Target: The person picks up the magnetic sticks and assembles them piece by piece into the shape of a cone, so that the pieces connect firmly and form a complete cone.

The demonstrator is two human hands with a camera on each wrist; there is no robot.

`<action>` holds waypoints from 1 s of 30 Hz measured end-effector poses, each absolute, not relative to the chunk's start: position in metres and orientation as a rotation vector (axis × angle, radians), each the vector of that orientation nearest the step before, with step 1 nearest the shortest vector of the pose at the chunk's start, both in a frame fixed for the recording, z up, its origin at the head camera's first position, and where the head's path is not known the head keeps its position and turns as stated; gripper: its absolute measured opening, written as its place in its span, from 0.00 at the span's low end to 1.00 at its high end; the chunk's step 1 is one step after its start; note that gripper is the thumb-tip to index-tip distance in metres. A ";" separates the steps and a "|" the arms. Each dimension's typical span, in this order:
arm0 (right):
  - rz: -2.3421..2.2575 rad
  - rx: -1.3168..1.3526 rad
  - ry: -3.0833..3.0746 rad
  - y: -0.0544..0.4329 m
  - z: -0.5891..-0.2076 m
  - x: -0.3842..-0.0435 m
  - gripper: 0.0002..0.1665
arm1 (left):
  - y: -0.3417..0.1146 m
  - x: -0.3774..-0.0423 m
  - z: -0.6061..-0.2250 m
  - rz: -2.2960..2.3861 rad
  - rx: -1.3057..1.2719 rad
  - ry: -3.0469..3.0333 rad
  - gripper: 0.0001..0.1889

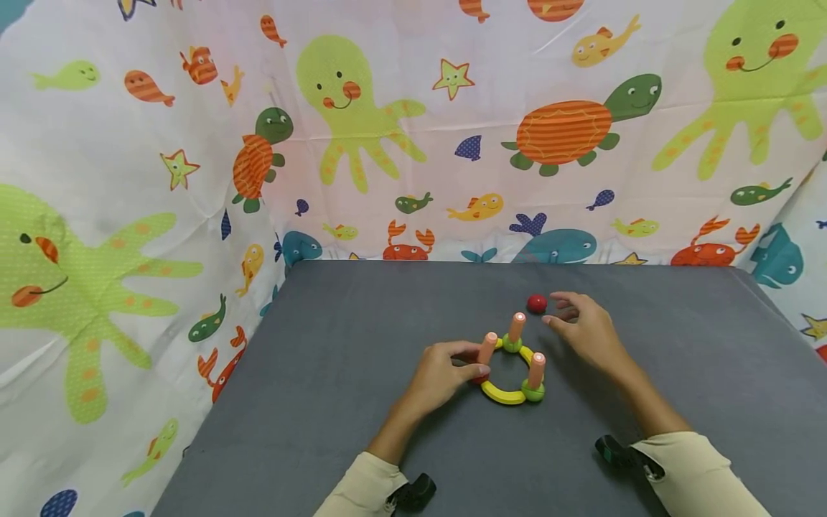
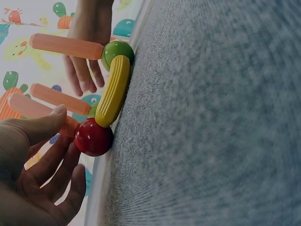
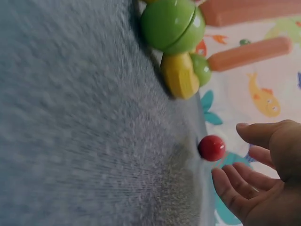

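Observation:
A ring of curved yellow pieces (image 1: 504, 395) joined by balls lies on the grey table, with several peach-coloured rods standing up from it. My left hand (image 1: 444, 373) pinches the left rod (image 1: 487, 347) between thumb and fingers, low down, close to the dark red ball (image 2: 94, 137) at its base. The other two rods, the back one (image 1: 516, 327) and the front right one (image 1: 537, 371), rise from green balls (image 1: 533, 390). Beyond the ring sits a loose red ball (image 1: 536, 304). My right hand (image 1: 584, 327) is beside it, thumb and fingers apart, with nothing held.
The grey tabletop (image 1: 362, 323) extends around the ring on all sides. A curtain (image 1: 400, 86) printed with sea animals hangs behind its far edge and along the left. Each wrist carries a black strapped device, the left one (image 1: 413, 492) near the front edge.

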State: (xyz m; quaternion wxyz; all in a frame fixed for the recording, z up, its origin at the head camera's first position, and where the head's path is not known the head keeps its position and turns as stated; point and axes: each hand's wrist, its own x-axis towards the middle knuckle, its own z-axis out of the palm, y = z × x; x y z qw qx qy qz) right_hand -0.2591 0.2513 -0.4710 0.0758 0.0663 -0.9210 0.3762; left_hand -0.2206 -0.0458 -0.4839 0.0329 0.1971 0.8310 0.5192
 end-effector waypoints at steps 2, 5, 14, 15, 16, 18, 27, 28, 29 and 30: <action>1.128 0.181 -2.776 0.253 -0.474 -0.267 0.34 | -0.045 -0.221 -0.484 1.597 0.609 2.560 0.15; 1.121 0.170 -2.812 0.255 -0.478 -0.276 0.37 | -0.044 -0.221 -0.484 1.591 0.603 2.560 0.16; 1.107 0.233 -2.840 0.256 -0.487 -0.290 0.37 | -0.046 -0.221 -0.484 1.597 0.594 2.556 0.15; 1.107 0.234 -2.844 0.256 -0.488 -0.291 0.36 | -0.046 -0.221 -0.484 1.597 0.592 2.555 0.15; 1.107 0.237 -2.849 0.255 -0.489 -0.293 0.36 | -0.045 -0.221 -0.484 1.596 0.594 2.555 0.15; 1.101 0.248 -2.853 0.255 -0.490 -0.295 0.35 | -0.045 -0.221 -0.485 1.594 0.600 2.557 0.15; 1.093 0.203 -2.842 0.254 -0.495 -0.295 0.27 | -0.045 -0.222 -0.485 1.575 0.586 2.563 0.15; 1.094 0.201 -2.841 0.253 -0.495 -0.295 0.26 | -0.045 -0.222 -0.485 1.570 0.587 2.566 0.15; 1.093 0.199 -2.839 0.253 -0.496 -0.295 0.26 | -0.046 -0.222 -0.485 1.569 0.587 2.569 0.15; 1.091 0.198 -2.836 0.252 -0.496 -0.295 0.26 | -0.046 -0.222 -0.485 1.567 0.588 2.572 0.15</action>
